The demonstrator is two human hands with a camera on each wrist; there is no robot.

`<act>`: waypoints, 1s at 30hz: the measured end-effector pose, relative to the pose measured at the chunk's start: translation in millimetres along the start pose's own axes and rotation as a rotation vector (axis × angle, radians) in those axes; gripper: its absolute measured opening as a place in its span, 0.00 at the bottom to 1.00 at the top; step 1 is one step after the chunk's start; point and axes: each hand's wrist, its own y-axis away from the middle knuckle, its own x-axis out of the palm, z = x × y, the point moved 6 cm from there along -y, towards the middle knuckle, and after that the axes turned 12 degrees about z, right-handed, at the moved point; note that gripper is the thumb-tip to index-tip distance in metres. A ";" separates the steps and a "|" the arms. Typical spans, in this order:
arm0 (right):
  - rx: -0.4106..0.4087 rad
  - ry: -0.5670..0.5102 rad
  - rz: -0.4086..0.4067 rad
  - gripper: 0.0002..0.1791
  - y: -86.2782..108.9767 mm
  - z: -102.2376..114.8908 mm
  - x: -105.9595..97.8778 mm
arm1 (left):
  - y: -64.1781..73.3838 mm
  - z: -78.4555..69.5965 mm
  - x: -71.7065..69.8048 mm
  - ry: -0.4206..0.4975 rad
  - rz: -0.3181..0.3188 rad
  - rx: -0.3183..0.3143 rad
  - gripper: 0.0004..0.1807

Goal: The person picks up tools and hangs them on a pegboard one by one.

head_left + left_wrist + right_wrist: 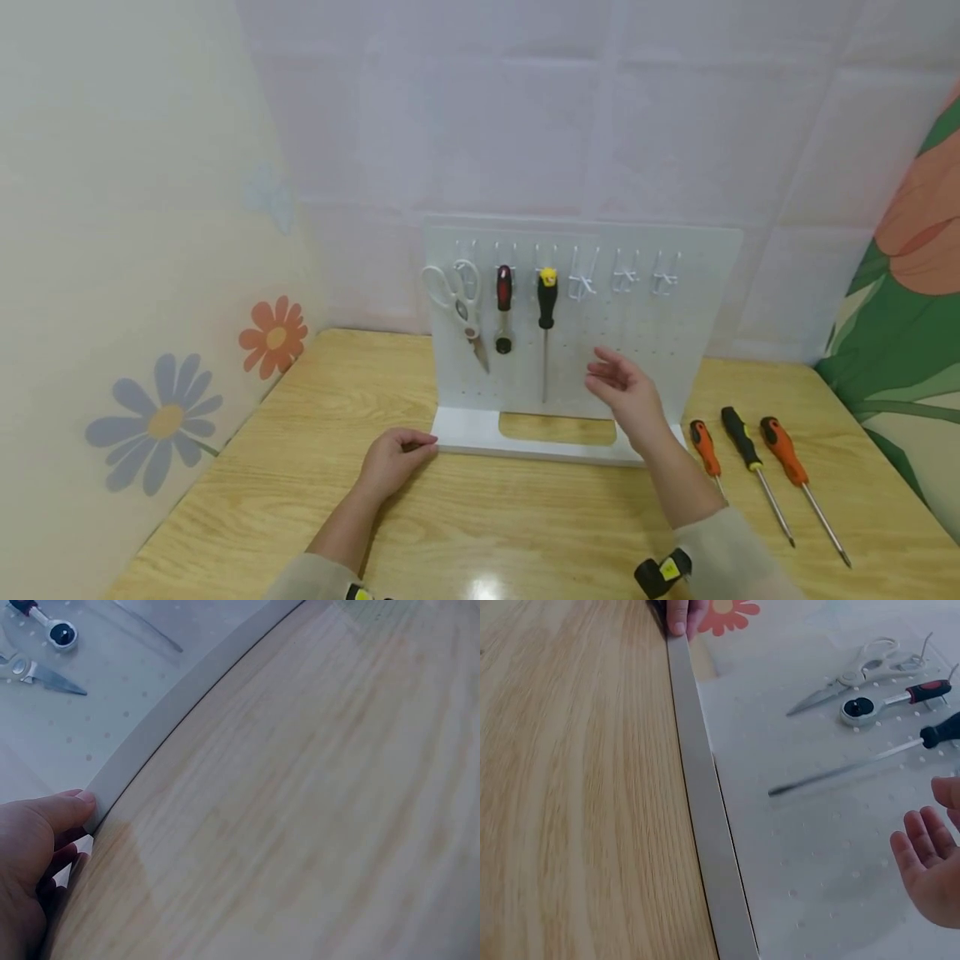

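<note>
A white pegboard [637, 367] stands upright on its base [465, 429]. My left hand [393, 462] pinches the left front corner of that base; in the left wrist view the thumb [71, 810] lies on the edge. My right hand [630, 400] is in front of the board's lower right part, fingers loosely bent and holding nothing. To its left hangs a black and yellow screwdriver [546, 304], tip down. Beside that hang a ratchet wrench [504, 304] with a red and black handle and white-handled scissors [463, 304].
Three white hooks to the right bear no tools, among them the middle hook [625, 275]. On the table [487, 517] at right lie a short orange screwdriver [705, 450], a black and yellow screwdriver [741, 437] and a long orange screwdriver [783, 450]. A wall is close behind the board.
</note>
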 end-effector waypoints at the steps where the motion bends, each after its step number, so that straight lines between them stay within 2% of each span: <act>1: 0.009 0.018 -0.001 0.28 3.0 -1.1 -3.9 | -0.2 0.1 -0.1 -0.004 -0.001 0.003 0.05; 7: 0.041 0.089 -0.016 0.29 19.1 -7.8 -25.7 | -0.7 -0.4 -0.4 -0.005 0.000 0.013 0.05; 13: 0.028 0.149 -0.042 0.28 35.6 -9.2 -45.7 | -0.4 -1.7 -0.4 -0.006 0.002 0.015 0.05; 19: 0.083 0.213 -0.068 0.29 53.6 -16.0 -69.1 | -0.6 -1.6 0.0 -0.001 0.000 0.022 0.05; 27: 0.091 0.202 -0.134 0.33 76.6 -29.6 -103.8 | -2.1 0.1 0.8 0.000 0.005 0.015 0.05; 30: 0.073 0.186 -0.155 0.28 82.8 -36.2 -117.8 | -2.3 -0.9 0.4 0.005 0.005 0.011 0.05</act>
